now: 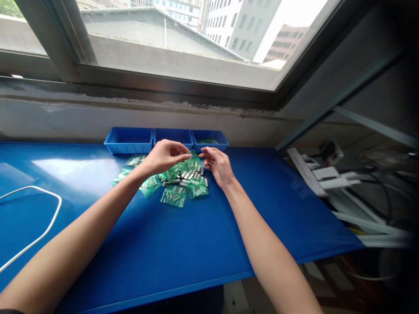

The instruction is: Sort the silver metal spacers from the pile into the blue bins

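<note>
My left hand (167, 156) is closed in a pinch on the top edge of a small green zip bag (194, 160), which hangs over the pile. To the right of that bag, my right hand (218, 166) has its fingers bent and apart, and I see nothing held in it. Below both hands lies a heap of small silver and black cylinders (185, 178). Around it are more green bags with small pieces inside, among them a flat bag in front (174, 196), one at the right (198, 188) and one at the left (150, 186).
Three blue bins (129, 147) stand in a row at the back of the blue table (203, 244), against the wall; the right bin (212, 146) holds something green. A white cable (54, 218) curves over the left side. Metal framing (369, 224) and white parts are at the right.
</note>
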### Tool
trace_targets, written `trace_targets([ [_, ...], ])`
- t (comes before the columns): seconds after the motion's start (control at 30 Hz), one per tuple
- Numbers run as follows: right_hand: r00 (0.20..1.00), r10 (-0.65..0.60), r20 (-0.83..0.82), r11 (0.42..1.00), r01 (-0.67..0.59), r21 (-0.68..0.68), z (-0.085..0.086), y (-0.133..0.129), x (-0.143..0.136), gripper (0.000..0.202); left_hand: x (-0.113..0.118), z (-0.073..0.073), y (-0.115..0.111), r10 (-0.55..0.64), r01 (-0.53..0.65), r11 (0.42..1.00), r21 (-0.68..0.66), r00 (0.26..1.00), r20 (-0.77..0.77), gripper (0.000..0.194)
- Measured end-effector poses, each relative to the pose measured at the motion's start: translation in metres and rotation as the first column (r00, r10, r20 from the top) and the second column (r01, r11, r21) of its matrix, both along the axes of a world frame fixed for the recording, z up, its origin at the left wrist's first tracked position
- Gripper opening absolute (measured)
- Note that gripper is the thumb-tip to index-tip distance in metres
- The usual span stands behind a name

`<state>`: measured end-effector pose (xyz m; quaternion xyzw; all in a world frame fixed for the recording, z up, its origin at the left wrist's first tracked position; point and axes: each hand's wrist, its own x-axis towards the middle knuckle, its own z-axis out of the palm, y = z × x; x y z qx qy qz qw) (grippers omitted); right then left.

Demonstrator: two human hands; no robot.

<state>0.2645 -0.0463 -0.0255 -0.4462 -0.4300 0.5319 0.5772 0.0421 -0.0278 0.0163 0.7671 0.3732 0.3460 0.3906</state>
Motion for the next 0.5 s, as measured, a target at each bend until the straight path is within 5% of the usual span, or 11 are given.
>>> trace_targets([
  [0.23, 0.973, 0.182, 0.141, 0.981, -0.189, 0.041, 0.0061, -0.0082, -0.0056, 0.037, 0.0024, 0.0015, -0.003, 0.043, -0.036, 0.996, -0.088, 0.996, 0.08, 0.044],
  [0.5, 0.955, 0.218, 0.2, 0.975, -0.224, 0.007, 0.0034, -0.007, -0.0017, 0.034, 0.0041, -0.0044, -0.0017, 0.109, -0.11, 0.993, 0.035, 0.993, 0.04, 0.041],
])
